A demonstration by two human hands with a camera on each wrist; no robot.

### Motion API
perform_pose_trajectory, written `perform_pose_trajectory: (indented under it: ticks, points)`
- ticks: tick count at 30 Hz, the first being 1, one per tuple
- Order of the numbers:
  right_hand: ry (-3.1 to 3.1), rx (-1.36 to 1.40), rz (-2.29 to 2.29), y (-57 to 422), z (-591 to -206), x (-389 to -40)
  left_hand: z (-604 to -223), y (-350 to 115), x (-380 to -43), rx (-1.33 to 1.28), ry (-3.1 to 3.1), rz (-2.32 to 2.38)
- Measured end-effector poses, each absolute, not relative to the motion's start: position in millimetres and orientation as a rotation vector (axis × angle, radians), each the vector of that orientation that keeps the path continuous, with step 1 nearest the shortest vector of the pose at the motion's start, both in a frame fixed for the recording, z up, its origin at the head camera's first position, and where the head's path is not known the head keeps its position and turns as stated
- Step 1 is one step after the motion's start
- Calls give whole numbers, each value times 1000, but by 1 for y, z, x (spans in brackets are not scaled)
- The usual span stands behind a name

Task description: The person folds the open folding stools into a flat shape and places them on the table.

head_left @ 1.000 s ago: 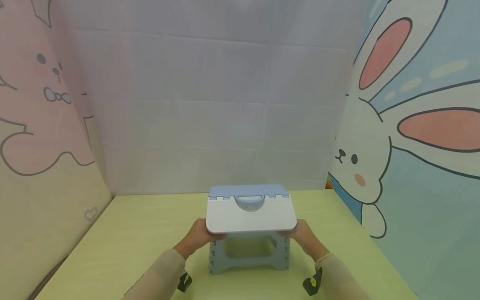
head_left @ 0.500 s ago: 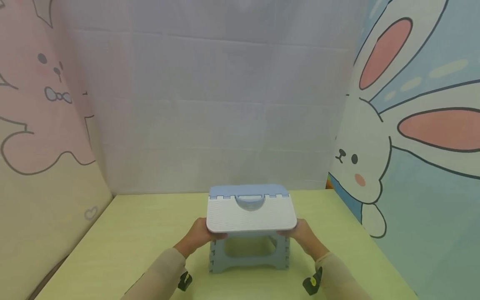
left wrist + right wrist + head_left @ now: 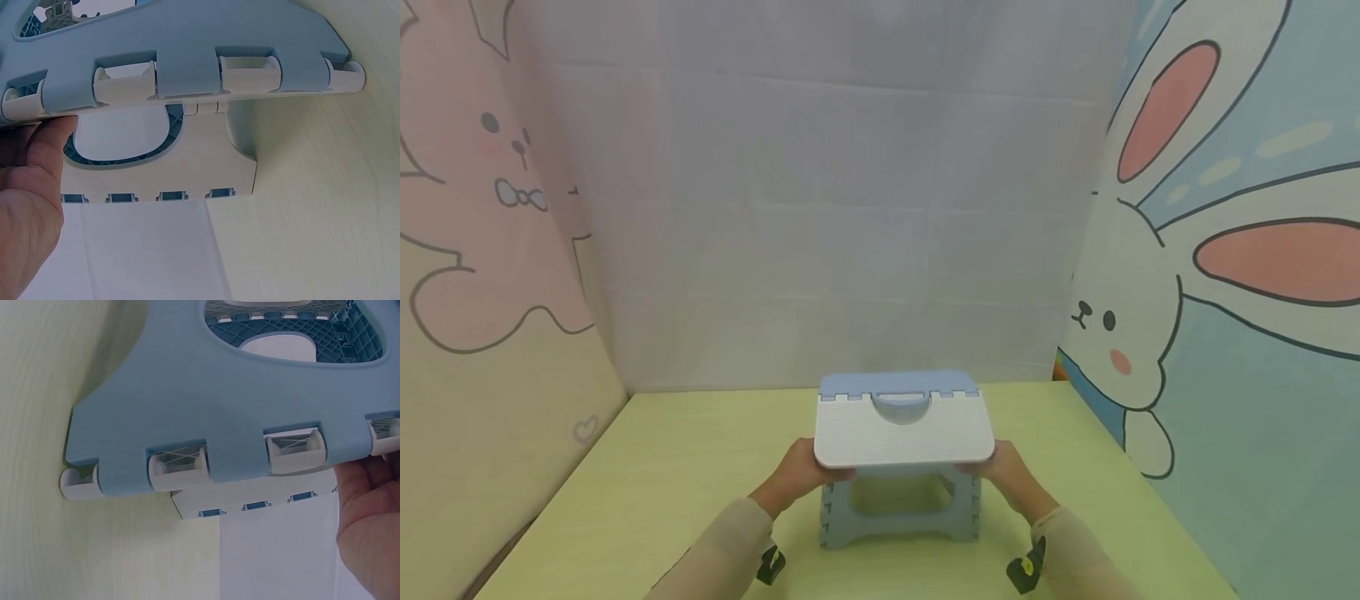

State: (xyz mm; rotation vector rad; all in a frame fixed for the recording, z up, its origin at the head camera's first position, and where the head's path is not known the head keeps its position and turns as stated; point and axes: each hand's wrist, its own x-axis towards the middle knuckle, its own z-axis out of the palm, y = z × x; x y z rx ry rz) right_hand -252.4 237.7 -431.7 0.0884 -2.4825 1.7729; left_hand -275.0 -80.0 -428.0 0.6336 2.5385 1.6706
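Observation:
A folding step stool [image 3: 902, 433] with a white and light-blue top stands unfolded on the yellow table. Its blue carry handle [image 3: 901, 407] sits in the middle of the top. My left hand [image 3: 796, 477] grips the left end just under the seat edge, and my right hand [image 3: 1009, 479] holds the right end likewise. Most fingertips are hidden beneath the seat. Up close in the left wrist view, the left hand [image 3: 31, 200] meets the stool's hinged side [image 3: 187, 69]. The right wrist view has the right hand [image 3: 372, 519] against the opposite side [image 3: 237, 419].
The yellow table [image 3: 700, 442] spreads around the stool. A pale cloth backdrop [image 3: 850, 208] hangs behind it. Cartoon rabbit hangings flank both sides, a pink one [image 3: 467, 167] on the left and a white one [image 3: 1127, 308] on the right.

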Motion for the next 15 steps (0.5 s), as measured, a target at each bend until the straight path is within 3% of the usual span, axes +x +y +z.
perform_pose_trajectory:
  ticks: [15]
  points:
    - [-2506,37,1732,235,-431,-251,-429,-80,-275,653,2519,1686]
